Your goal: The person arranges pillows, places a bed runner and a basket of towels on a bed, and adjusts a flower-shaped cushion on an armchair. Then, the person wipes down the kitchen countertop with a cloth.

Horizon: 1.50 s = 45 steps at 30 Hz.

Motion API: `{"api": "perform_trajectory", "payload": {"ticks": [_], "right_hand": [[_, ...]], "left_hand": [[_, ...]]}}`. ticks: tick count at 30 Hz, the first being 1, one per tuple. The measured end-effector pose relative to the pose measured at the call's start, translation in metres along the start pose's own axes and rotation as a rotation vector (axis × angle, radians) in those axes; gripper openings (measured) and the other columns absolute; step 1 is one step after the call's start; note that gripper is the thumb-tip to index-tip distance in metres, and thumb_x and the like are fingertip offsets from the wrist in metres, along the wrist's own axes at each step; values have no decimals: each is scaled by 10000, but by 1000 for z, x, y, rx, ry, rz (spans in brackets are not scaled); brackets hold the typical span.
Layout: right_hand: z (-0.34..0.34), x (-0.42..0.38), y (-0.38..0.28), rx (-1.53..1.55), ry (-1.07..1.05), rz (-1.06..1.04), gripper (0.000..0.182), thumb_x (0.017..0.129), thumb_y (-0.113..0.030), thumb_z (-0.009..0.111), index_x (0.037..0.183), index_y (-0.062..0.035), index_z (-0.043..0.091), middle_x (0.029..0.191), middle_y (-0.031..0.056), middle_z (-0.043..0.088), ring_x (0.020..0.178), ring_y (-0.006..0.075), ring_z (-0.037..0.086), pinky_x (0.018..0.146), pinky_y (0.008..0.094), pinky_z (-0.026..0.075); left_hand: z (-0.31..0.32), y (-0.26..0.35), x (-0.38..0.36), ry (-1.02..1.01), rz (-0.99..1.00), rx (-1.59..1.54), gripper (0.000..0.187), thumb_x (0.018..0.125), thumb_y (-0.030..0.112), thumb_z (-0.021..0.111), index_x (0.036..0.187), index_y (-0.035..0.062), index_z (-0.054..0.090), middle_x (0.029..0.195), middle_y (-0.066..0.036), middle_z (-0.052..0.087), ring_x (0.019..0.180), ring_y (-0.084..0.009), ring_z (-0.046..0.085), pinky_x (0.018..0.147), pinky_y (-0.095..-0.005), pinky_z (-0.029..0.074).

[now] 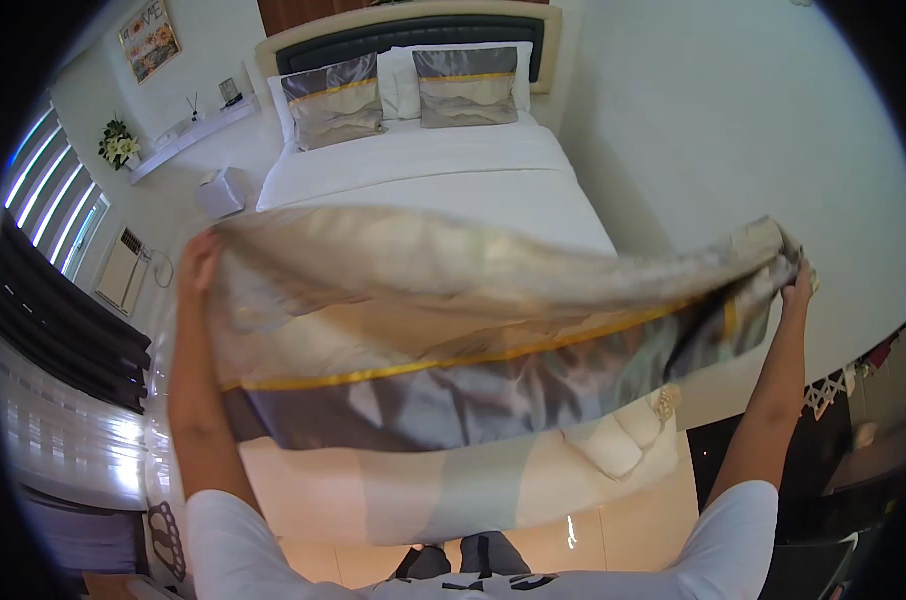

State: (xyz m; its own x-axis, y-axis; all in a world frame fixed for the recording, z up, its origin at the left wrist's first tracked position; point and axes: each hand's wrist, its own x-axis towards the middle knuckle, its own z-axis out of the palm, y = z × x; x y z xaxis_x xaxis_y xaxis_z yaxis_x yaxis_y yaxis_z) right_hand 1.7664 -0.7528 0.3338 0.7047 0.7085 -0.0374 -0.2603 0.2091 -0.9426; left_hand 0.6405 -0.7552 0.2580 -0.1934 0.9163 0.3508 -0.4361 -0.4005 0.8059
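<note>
A satiny bed runner (453, 300) in beige and grey, with a yellow stripe along its length, is stretched out in the air before me. My left hand (201, 262) is closed around one end of it. At the other end, my right hand (798, 285) clutches a bunched corner. The middle of the cloth billows and blurs slightly. Behind it lies the bed (433, 185), made up with white sheets. Two matching cushions, a left one (335, 103) and a right one (468, 90), lean against white pillows at the headboard. The cloth hides the bed's middle part.
Below the cloth is a pale covered surface (473, 500) with a folded cream item (618, 445) on it. A white box-like stand (221, 192) and a wall shelf (188, 138) are left of the bed. Dark curtains (58, 310) hang at the left; a wall rises at the right.
</note>
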Motion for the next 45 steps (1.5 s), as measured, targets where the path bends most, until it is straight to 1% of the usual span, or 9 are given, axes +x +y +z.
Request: {"api": "perform_trajectory", "payload": {"ticks": [6, 16, 19, 26, 31, 33, 36, 42, 45], "right_hand": [[90, -3, 131, -615, 307, -588, 645, 754, -330, 656, 1240, 6, 396, 1208, 150, 474, 1118, 242, 441, 955, 356, 324], [164, -384, 364, -365, -1183, 1046, 267, 853, -304, 523, 874, -45, 588, 785, 93, 620, 734, 197, 612, 701, 363, 512], [157, -462, 424, -362, -956, 1547, 396, 820, -301, 594, 1079, -32, 466, 867, 169, 582, 725, 263, 591, 767, 436, 501], [158, -493, 549, -326, -121, 1190, 573, 646, -323, 762, 1078, -93, 465, 1002, 165, 530, 886, 314, 522, 716, 497, 480], [172, -512, 554, -305, 262, 822, 430, 675, -154, 728, 1037, -71, 512, 1002, 95, 567, 900, 280, 545, 683, 422, 478], [166, -515, 565, -260, 344, 757, 365, 683, -123, 713, 994, -55, 534, 975, 85, 579, 864, 272, 558, 674, 412, 480], [169, -512, 569, -179, 416, 686, 232, 704, -68, 689, 904, -35, 576, 897, 71, 605, 785, 243, 584, 652, 368, 498], [221, -468, 536, -30, 107, 575, 110, 800, -85, 612, 892, -26, 598, 873, 56, 625, 758, 170, 601, 651, 300, 521], [268, -457, 501, 72, -71, 517, 138, 789, -117, 634, 915, -74, 597, 882, 38, 619, 781, 155, 594, 693, 284, 509]], "left_hand": [[166, -144, -83, -370, -543, 584, 668, 823, 265, 583, 1359, 83, 227, 1218, -103, 451, 1096, -225, 464, 887, -375, 409], [43, -266, -352, 681, -1383, 234, 294, 821, 182, 590, 973, -57, 509, 816, -143, 547, 804, -354, 591, 767, -500, 505], [-19, -269, -373, 1075, -1025, -228, 311, 826, 206, 586, 973, -53, 497, 784, -148, 531, 844, -384, 570, 784, -539, 486], [-129, -215, -324, 1145, -518, -314, 555, 727, 240, 688, 1086, -85, 416, 1136, -209, 461, 1037, -352, 467, 856, -474, 408], [-224, -178, -280, 1599, -403, 1005, 754, 633, 223, 755, 1256, 117, 342, 1321, -214, 241, 1157, -371, 347, 863, -466, 394], [-195, -137, -255, 1268, -518, 2145, 644, 641, 215, 736, 1192, 105, 421, 1279, -194, 298, 1152, -364, 360, 814, -423, 435], [-267, -123, -250, 602, -587, 2300, 544, 702, 255, 676, 1175, 118, 445, 1260, -136, 365, 1170, -350, 353, 772, -413, 456], [-464, -42, -144, 919, -647, 1423, 318, 839, 292, 499, 876, -3, 611, 834, -162, 618, 783, -244, 603, 598, -402, 475], [-487, 11, -68, 1171, -38, 273, 269, 750, 110, 581, 962, -49, 540, 867, -157, 581, 738, -271, 591, 524, -386, 527]]}}
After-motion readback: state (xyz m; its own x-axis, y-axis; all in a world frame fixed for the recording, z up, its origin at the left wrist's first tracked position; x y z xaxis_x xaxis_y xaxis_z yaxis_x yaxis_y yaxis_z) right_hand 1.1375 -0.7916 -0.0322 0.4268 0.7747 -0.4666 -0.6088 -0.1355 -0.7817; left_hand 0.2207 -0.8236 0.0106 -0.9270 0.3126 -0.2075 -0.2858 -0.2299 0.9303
